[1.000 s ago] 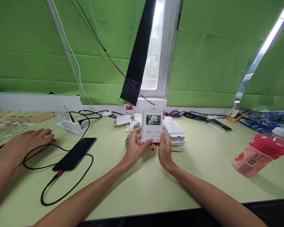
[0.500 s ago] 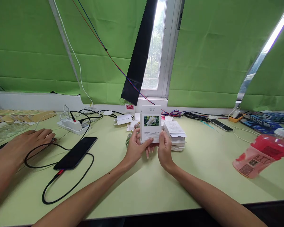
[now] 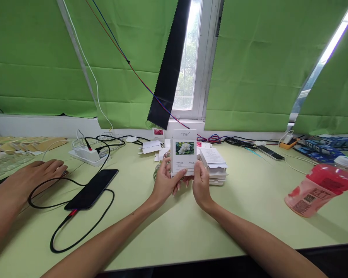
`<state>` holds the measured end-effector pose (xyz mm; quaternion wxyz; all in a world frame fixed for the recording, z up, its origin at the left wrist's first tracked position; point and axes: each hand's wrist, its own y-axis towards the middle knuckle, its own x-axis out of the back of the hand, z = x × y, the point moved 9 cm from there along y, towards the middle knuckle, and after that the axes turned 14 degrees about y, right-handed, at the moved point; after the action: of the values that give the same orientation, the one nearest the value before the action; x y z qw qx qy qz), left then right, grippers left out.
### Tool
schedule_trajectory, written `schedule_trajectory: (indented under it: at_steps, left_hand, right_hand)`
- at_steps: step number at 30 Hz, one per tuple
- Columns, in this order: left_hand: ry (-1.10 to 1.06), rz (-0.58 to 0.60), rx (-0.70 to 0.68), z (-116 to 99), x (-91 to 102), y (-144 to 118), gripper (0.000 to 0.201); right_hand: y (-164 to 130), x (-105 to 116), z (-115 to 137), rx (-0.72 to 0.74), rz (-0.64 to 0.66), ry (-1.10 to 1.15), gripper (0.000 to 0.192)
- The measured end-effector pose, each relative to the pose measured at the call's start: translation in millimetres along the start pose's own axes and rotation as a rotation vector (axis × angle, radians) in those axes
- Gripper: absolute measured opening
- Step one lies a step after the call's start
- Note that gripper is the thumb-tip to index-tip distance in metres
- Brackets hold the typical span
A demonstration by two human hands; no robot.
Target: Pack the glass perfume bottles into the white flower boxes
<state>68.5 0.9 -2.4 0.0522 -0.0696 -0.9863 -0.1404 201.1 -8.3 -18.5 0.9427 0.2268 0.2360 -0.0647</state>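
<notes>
A small white cardboard box (image 3: 183,154) with a white flower picture stands upright between my hands, above the table. My left hand (image 3: 165,181) grips its lower left side, thumb flat across the printed front and fingers behind. At the lower right edge, my right hand (image 3: 202,183) pinches it with the thumb in front. Its other fingers are partly hidden. Behind the held box, to the right, lies a stack of flat white cartons (image 3: 216,164). Something round and greenish shows partly behind my left hand, too covered to name.
Another person's hand (image 3: 31,179) rests at the left. A black phone (image 3: 92,189) with a looped cable lies nearby, before a white power strip (image 3: 89,154). A pink drink bottle (image 3: 319,187) stands at the right. Cables (image 3: 240,142) and another phone (image 3: 269,153) lie along the back.
The view has shifted very slightly. Both hands keep the same hold on the white box, and nothing else has visibly moved.
</notes>
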Motion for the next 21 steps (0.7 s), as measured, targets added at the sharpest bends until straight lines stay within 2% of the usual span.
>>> schedule_trajectory:
  at_steps: [14, 21]
  left_hand:
    - [0.064, -0.07, -0.008, -6.3, 5.3, -1.6, 0.061]
    - [0.112, -0.077, -0.006, -0.2, 6.7, -0.9, 0.057]
  right_hand:
    - [-1.2, -3.0, 2.5, -0.005, 0.01, -0.062, 0.047]
    - [1.0, -3.5, 2.6, -0.015, 0.028, -0.053, 0.044]
